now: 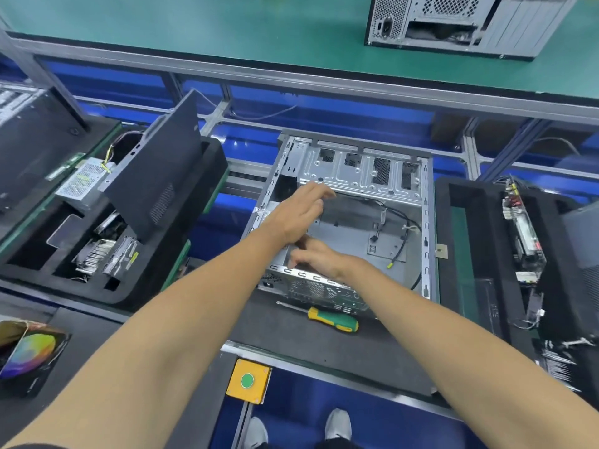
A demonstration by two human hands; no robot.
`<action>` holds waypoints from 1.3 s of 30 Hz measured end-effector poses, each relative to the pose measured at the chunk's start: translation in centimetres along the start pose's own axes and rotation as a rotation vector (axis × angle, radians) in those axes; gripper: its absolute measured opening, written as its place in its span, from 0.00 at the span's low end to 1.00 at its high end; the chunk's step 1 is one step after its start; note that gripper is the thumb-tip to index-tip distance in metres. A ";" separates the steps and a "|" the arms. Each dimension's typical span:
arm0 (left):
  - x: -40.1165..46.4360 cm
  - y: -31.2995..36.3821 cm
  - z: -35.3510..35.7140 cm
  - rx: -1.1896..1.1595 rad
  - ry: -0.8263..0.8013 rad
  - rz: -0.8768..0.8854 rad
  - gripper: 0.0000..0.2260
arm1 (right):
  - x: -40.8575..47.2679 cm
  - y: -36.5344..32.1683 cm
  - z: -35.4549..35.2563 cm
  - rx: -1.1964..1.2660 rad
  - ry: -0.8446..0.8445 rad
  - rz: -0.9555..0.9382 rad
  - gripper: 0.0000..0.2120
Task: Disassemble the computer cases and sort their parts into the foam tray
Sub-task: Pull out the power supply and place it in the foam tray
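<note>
An open grey metal computer case lies on its side in the middle, mostly stripped, with black cables loose inside. My left hand reaches over its left wall with fingers spread, holding nothing. My right hand rests on the near rim of the case, fingers curled down inside the edge. A black foam tray at the left holds a power supply, heatsinks and a leaning black side panel. A second foam tray at the right holds a circuit board.
A green-and-yellow screwdriver lies on the dark mat in front of the case. A yellow box with a green button sits at the bench's near edge. Another computer case stands on the far green bench. A fan box is at lower left.
</note>
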State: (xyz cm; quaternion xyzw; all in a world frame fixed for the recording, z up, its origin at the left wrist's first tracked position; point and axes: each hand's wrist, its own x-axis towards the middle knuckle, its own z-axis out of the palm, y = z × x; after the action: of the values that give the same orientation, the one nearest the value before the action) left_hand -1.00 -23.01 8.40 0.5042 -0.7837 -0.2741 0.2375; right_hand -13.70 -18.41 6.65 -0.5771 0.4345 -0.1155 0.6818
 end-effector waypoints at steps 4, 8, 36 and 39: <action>1.5 0.5 -0.1 0.067 0.016 -0.010 0.15 | 0.4 0.4 -0.5 -0.052 0.069 -0.038 0.36; 2.0 0.1 0.3 0.388 0.117 0.206 0.12 | 0.6 0.4 -0.7 -0.031 0.090 0.002 0.26; -2.0 -6.0 -3.3 -0.186 0.197 -0.236 0.32 | 3.6 -0.7 -0.9 0.157 0.265 0.067 0.55; -2.1 -5.9 -3.4 -0.197 0.193 -0.234 0.34 | 3.6 -0.5 -1.0 0.189 0.259 0.045 0.53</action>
State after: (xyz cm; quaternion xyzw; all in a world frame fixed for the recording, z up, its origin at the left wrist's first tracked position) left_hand 5.88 -23.76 6.78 0.5901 -0.6628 -0.3255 0.3263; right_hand -12.14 -21.62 5.51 -0.4807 0.5187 -0.2143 0.6737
